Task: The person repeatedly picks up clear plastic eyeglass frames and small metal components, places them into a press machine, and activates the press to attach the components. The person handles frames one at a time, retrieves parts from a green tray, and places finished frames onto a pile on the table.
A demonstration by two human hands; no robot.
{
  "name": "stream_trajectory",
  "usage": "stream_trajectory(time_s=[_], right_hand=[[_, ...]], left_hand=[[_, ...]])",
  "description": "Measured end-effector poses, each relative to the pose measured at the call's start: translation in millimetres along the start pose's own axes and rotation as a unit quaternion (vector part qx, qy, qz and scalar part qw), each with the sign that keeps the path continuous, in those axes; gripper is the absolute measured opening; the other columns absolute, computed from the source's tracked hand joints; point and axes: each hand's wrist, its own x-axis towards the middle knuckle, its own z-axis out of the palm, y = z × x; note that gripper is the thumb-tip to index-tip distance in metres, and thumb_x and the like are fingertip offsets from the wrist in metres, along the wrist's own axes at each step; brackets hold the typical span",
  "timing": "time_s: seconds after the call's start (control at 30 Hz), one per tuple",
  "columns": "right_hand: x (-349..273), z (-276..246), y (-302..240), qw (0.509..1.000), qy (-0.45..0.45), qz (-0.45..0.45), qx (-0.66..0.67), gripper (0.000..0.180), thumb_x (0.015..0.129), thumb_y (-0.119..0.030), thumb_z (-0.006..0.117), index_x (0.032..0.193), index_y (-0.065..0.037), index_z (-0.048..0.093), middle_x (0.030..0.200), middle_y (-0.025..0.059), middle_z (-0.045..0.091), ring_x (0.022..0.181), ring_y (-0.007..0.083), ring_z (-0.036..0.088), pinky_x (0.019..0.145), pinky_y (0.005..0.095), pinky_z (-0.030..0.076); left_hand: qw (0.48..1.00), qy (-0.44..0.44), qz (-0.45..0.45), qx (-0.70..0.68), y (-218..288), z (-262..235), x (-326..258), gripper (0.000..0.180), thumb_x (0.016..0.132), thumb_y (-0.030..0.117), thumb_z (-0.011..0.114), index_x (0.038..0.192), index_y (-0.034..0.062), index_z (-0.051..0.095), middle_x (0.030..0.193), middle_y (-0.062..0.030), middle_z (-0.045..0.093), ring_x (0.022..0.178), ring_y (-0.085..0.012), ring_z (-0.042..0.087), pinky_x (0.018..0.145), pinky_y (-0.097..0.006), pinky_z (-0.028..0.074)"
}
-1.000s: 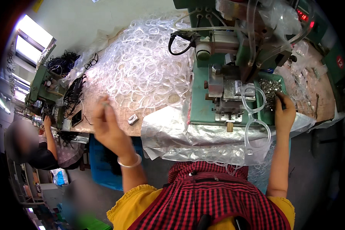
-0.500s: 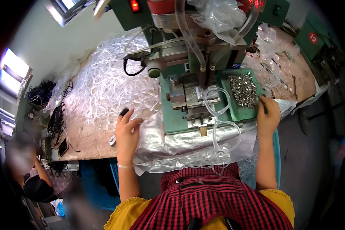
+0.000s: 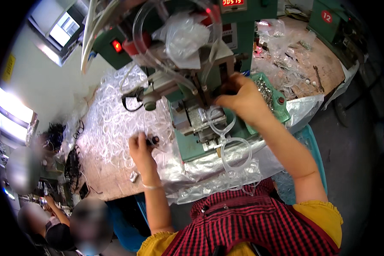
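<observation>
At the green metal bench machine (image 3: pixel 209 106), the right hand (image 3: pixel 239 98) pinches the upper end of a clear plastic spectacle frame (image 3: pixel 226 141), its long axis running toward the person; the left hand (image 3: pixel 140 147) closes around a small dark knob (image 3: pixel 152 140).

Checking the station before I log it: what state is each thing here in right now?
Left hand: closed on a small dark knob.
Right hand: raised at the green machine, fingers curled at its head; what it grips is hidden.
Clear plastic frame: lying on the machine bed, overhanging its front edge.
Red lamp: lit.
Clear ring pile: loose, spread over the table.
</observation>
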Motion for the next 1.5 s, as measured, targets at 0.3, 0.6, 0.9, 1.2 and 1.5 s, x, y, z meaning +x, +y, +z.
stream_trajectory(time_s=[0.3, 0.6, 0.9, 1.2, 1.5], right_hand=[[-13, 9, 5, 0.992, 0.016, 0.007, 0.128, 0.05, 0.072, -0.001, 0.073, 0.119, 0.003, 0.055, 0.088, 0.005, 0.065, 0.085, 0.0118, 0.062, 0.078, 0.0265, 0.049], [-26, 21, -25, 0.988, -0.01, -0.005, 0.156, 0.056, 0.074, -0.001, 0.071, 0.126, 0.001, 0.051, 0.1, 0.0076, 0.066, 0.095, 0.0141, 0.062, 0.085, 0.0296, 0.049], [-35, -62, 76, 0.89, 0.129, -0.035, -0.435, 0.023, 0.075, -0.014, 0.073, 0.096, -0.005, 0.072, 0.116, 0.018, 0.062, 0.115, 0.0368, 0.055, 0.099, 0.0442, 0.043], [-39, -67, 103, 0.884, 0.198, -0.143, -0.399, 0.014, 0.078, -0.009, 0.069, 0.09, -0.003, 0.068, 0.111, 0.0183, 0.064, 0.109, 0.0361, 0.058, 0.095, 0.0416, 0.045], [-62, -79, 92, 0.948, 0.304, 0.045, 0.08, 0.019, 0.089, -0.012, 0.067, 0.104, 0.0, 0.069, 0.093, 0.0026, 0.067, 0.082, 0.0115, 0.059, 0.077, 0.0246, 0.046]], left_hand=[[0.987, -0.023, 0.151, -0.051, -1, 16, -32, 0.006, 0.096, 0.006, 0.058, 0.101, 0.0041, 0.055, 0.095, -0.0116, 0.066, 0.085, -0.0197, 0.066, 0.075, -0.034, 0.057], [0.894, -0.117, 0.407, -0.147, 110, 91, -19, 0.019, 0.089, -0.004, 0.059, 0.106, 0.0019, 0.052, 0.096, -0.0139, 0.063, 0.088, -0.0243, 0.066, 0.081, -0.04, 0.058], [0.652, -0.319, 0.66, 0.192, 80, 116, -66, 0.021, 0.072, 0.003, 0.075, 0.079, 0.0121, 0.058, 0.097, -0.0049, 0.073, 0.057, -0.0149, 0.054, 0.048, -0.025, 0.045], [0.715, -0.291, 0.618, 0.149, 59, 107, -72, 0.02, 0.07, 0.006, 0.077, 0.083, 0.0106, 0.062, 0.101, -0.0072, 0.073, 0.064, -0.0168, 0.056, 0.055, -0.029, 0.047], [0.823, -0.072, 0.444, 0.347, 42, 2, -77, 0.024, 0.072, -0.005, 0.072, 0.093, 0.0057, 0.069, 0.106, -0.0118, 0.07, 0.086, -0.0257, 0.063, 0.076, -0.033, 0.046]])
